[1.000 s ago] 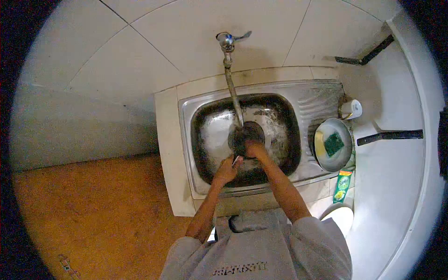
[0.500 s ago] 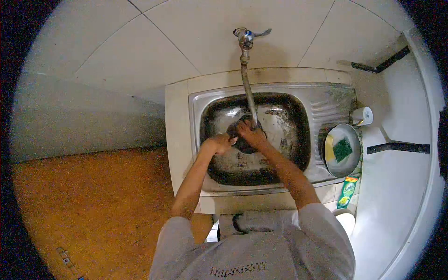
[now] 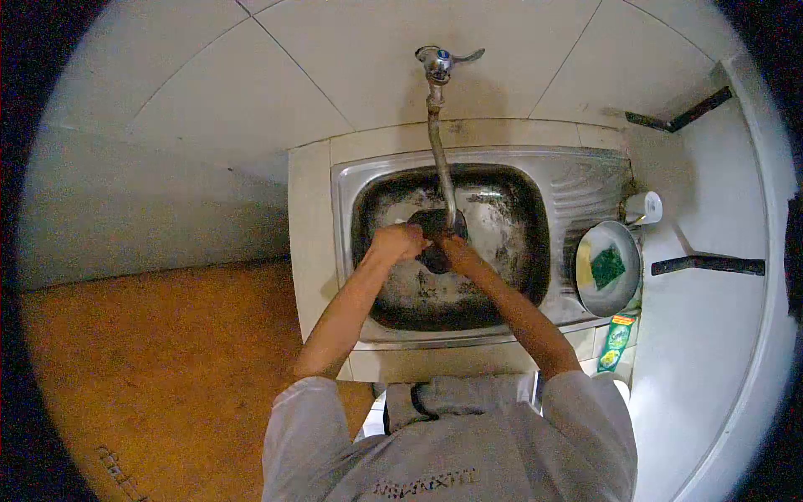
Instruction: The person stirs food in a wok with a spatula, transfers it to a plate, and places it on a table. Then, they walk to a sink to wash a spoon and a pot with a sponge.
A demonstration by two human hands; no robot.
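Down in the metal sink, a dark round object sits under the end of the tap's spout; its kind is hard to make out. My left hand is closed at its left edge, thumb pointing right. On its lower right side is my right hand, fingers curled at the object and partly lost in shadow. Both hands nearly meet over the object's front part. Whether water is running cannot be seen clearly.
On the ridged drainboard to the right stand a grey pan holding a green scouring pad and something yellow, and a white cup. A green dish-soap packet lies at the front right. A tap handle is on the wall.
My right hand has drawn back from the top of the dark object to its lower right side. My left hand has shifted a little up and right on it. The view has tilted slightly.
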